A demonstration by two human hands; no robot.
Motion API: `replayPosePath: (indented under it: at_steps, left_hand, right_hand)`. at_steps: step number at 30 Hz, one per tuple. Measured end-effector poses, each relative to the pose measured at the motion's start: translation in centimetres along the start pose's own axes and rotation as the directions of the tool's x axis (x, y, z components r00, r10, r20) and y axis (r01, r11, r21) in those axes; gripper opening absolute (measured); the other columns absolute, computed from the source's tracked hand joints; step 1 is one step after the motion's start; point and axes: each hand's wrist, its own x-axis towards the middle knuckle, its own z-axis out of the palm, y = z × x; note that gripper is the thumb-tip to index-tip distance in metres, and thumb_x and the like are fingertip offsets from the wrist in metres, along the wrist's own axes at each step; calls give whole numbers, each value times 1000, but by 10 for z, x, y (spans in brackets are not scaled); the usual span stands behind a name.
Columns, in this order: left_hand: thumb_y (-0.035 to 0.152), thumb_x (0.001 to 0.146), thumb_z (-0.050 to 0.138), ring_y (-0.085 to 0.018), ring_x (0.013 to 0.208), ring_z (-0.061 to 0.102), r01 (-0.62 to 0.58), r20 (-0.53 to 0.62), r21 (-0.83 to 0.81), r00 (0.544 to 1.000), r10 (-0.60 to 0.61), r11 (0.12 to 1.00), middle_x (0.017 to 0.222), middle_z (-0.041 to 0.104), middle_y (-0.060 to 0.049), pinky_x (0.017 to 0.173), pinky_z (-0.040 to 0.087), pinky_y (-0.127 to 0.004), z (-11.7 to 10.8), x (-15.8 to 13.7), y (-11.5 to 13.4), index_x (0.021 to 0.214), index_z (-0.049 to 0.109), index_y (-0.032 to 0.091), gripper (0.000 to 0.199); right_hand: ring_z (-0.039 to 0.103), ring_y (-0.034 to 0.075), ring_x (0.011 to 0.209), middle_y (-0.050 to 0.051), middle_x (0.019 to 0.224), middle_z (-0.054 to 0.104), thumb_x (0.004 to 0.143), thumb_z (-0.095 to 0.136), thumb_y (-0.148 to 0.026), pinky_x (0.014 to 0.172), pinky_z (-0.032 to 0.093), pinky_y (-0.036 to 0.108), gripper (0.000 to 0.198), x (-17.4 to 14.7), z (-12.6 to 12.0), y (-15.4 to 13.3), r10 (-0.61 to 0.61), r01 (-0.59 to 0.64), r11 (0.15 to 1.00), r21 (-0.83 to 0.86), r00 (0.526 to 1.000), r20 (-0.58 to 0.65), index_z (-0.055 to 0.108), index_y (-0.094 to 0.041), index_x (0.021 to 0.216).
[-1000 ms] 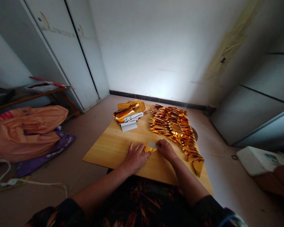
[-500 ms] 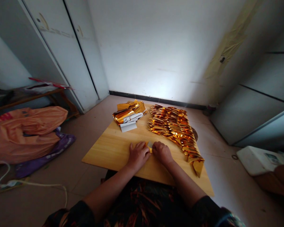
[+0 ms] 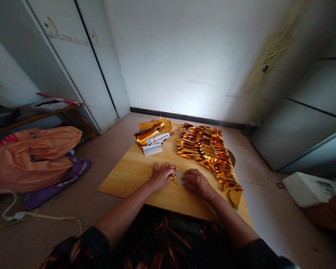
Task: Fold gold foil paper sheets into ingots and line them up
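Note:
A small piece of gold foil paper (image 3: pixel 179 177), its pale grey back facing up and gold showing along its left and lower edges, lies on the wooden board between my hands. My left hand (image 3: pixel 161 177) pinches its left edge, the fingertips pressed together. At the other side, my right hand (image 3: pixel 197 182) has curled fingers closed on the right edge. Beyond my right hand, folded gold foil pieces (image 3: pixel 205 147) lie in overlapping rows. A pile of loose gold foil sheets (image 3: pixel 154 132) with white backs sits at the board's far left.
The wooden board (image 3: pixel 120 177) serves as a low table before me. A white wall (image 3: pixel 184 56) and cabinet (image 3: pixel 81 56) stand behind. Orange bag (image 3: pixel 42 149) and purple bag (image 3: pixel 58 183) lie on the left, a white box (image 3: pixel 305 188) on the right.
My hands have moved slightly apart, and more of the paper's grey back shows between them. The view has shifted slightly; the foil piles stay in place.

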Motion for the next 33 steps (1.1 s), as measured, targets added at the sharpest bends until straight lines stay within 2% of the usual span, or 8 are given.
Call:
replayPosePath:
  at_steps: [5,9,14,18,22,25,29,33]
  left_hand:
    - [17,83,45,-25,134,37,-50,102,-15,993,51,999,138,52,-2,104,11,-68,-10,6,-11,88,61,25,19]
    - [17,83,45,-25,134,36,-48,101,-20,994,50,999,138,52,0,104,10,-68,-10,7,-12,89,61,26,20]
    - [17,84,44,-25,136,34,-51,127,-3,991,51,999,140,50,2,104,8,-68,-9,7,-14,88,64,28,23]
    - [20,85,46,-26,136,33,-56,157,-14,986,58,998,141,48,3,105,7,-69,-9,9,-17,90,65,30,22]
    - [25,85,51,-28,136,33,-69,152,-28,986,72,997,141,49,2,104,7,-69,-9,8,-18,91,64,30,16]
    - [28,84,54,-29,135,33,-76,147,-34,986,80,997,140,49,1,104,7,-70,-9,7,-18,91,64,30,12]
    - [29,84,55,-29,135,34,-78,140,-39,987,83,996,140,50,0,104,6,-69,-8,7,-18,92,65,29,12]
    - [30,84,54,-29,135,34,-74,142,-26,987,77,997,141,49,1,104,7,-69,-7,7,-19,92,65,30,13]
  right_hand:
    - [47,26,115,8,127,56,81,66,-26,93,36,40,22,2,1,9,-28,30,996,-84,999,25,71,-28,102]
    - [48,25,114,7,126,57,81,66,-25,91,35,39,20,7,6,5,-32,35,996,-88,999,31,71,-28,100]
    - [51,22,108,7,117,60,83,63,-23,89,36,35,13,11,19,12,-89,86,993,-78,995,-37,72,-26,91]
    - [56,19,96,8,105,62,85,59,-22,83,43,31,12,17,28,20,-230,233,972,10,965,-128,71,-22,84]
    - [59,15,86,6,93,63,91,49,-21,78,48,27,17,21,26,18,-312,327,926,187,944,-106,66,-21,87]
    - [60,16,88,5,89,64,91,50,-21,80,49,29,14,21,23,15,-321,341,900,270,940,-116,64,-21,90]
    - [61,17,94,8,98,65,90,49,-20,84,50,31,16,21,24,17,-290,335,880,337,940,-179,63,-20,98]
    - [61,16,92,7,99,64,87,56,-23,82,50,29,12,23,28,21,-268,297,902,313,954,-135,67,-20,90]
